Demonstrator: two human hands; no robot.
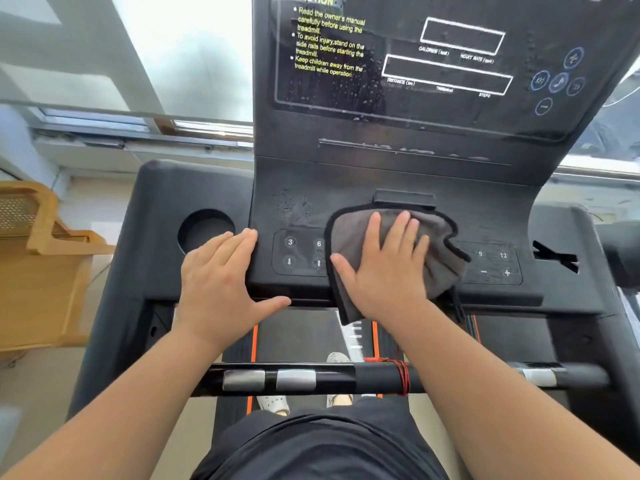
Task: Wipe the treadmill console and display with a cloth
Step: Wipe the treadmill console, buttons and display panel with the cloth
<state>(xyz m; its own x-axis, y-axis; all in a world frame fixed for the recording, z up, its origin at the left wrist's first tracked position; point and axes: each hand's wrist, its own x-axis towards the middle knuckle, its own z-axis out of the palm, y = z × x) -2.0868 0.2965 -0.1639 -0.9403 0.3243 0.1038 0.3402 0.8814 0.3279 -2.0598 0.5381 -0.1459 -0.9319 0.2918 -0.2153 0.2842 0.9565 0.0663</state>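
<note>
The black treadmill console [298, 188] fills the middle of the view, and its dark display [408, 98] above is speckled with droplets. A grey cloth [440, 251] with a black hem lies flat on the console's lower panel between the two button pads. My right hand [384, 265] presses flat on the cloth with fingers spread. My left hand [221, 282] rests palm down on the console's front left edge, fingers apart, holding nothing. Wet spots show on the panel just left of the cloth.
A round cup holder [206, 230] sits left of my left hand. A black handlebar [311, 379] with silver sensor pads crosses below my arms. A wooden piece of furniture [41, 271] stands at the left. Windows lie behind the console.
</note>
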